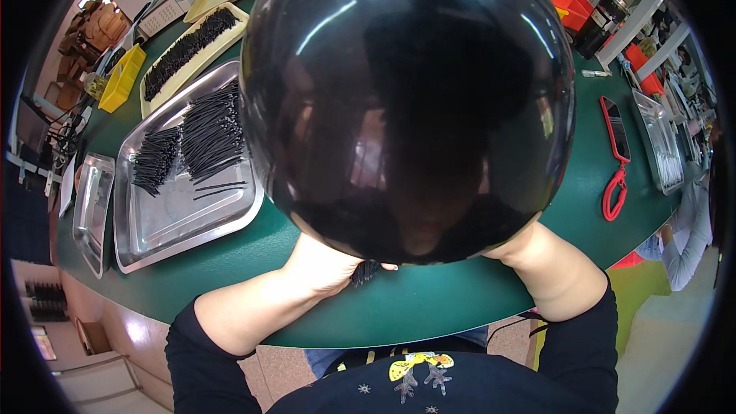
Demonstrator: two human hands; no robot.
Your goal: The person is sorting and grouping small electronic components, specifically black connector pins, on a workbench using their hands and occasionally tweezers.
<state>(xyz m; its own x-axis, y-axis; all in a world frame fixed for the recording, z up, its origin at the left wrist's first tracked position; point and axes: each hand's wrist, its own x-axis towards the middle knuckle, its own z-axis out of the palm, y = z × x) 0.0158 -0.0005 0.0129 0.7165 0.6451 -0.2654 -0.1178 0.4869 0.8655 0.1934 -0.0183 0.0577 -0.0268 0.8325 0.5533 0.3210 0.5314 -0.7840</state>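
Observation:
A large glossy black dome (410,107) fills the middle of the view and hides most of both hands. My left hand (326,262) reaches under its lower left edge. It is closed around a bundle of thin black wires (366,273), whose ends show below the palm beside a fingertip. Of my right hand (515,247) only the wrist side shows, under the dome's lower right edge; its fingers are hidden. To the left, a metal tray (180,241) holds two piles of short black wires (211,130).
A narrow metal tray (93,207), a cream tray of black pieces (239,27) and a yellow bin (123,80) stand left on the green table (414,310). On the right lie a red-cased phone (616,130) with a strap and another metal tray (661,142). Other people sit nearby.

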